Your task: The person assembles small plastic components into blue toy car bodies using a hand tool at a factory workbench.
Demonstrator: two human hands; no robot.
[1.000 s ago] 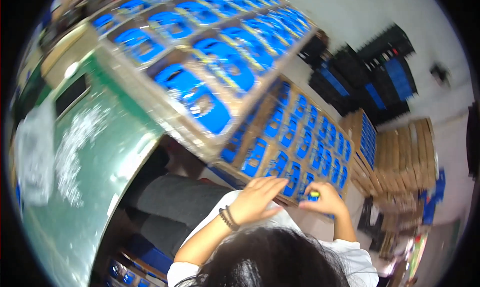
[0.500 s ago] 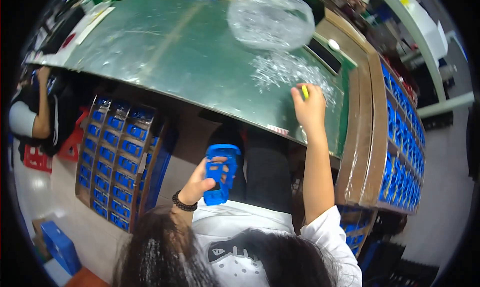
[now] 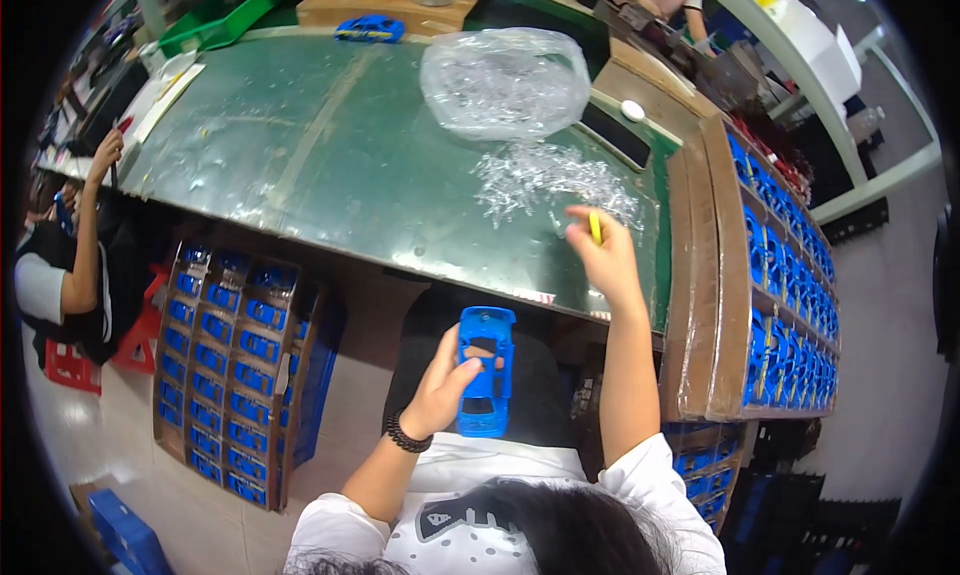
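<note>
In my left hand (image 3: pixel 437 387) is a blue toy car body shell (image 3: pixel 486 415), gripped by its left side above my lap, with its window openings showing. My right hand (image 3: pixel 612 263) is raised over the near right part of the green tabletop (image 3: pixel 350 190). A slim yellow-green object (image 3: pixel 596 228) sticks out between its fingers; its other end is hidden. Thumb and forefinger come close together, and whether a clear piece sits between them is too small to tell. Just beyond lies a loose heap of small clear plastic pieces (image 3: pixel 535 180).
Behind the heap is a clear plastic bag (image 3: pixel 505 80) of similar pieces, with a phone (image 3: pixel 613 135) beside it. Cartons of blue car shells stand right (image 3: pixel 790 305) and left (image 3: pixel 225 375). Another blue car (image 3: pixel 370 29) rests at the table's back. A co-worker (image 3: pixel 70 245) sits at left.
The view has shifted. My left hand has brought the car shell rightward and turned it straighter. My right hand has drawn back from the heap, its fingers now pointing left.
</note>
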